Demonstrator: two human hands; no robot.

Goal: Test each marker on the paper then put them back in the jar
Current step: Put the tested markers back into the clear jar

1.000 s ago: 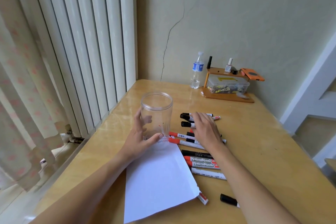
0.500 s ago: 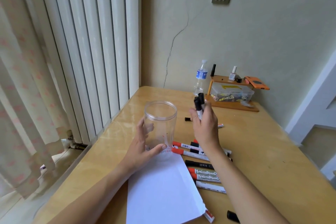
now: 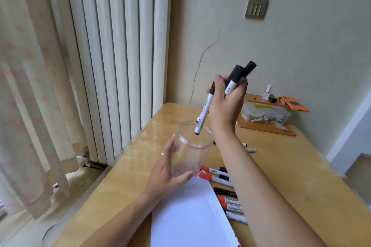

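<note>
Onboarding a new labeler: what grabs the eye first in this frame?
The right hand, raised mid-frame, grips a bunch of black-capped markers, one tip dipping into the mouth of the clear jar. The left hand steadies the jar at the paper's far edge. More markers, red-capped and black-capped, lie on the table right of the paper.

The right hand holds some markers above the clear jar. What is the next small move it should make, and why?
Probably lower the right hand a little and let the black-capped markers slide into the jar. One marker's lower end already hangs just over the jar's open mouth, the jar looks empty, and the left hand steadies its side. More markers still lie on the table beside the paper.
</note>
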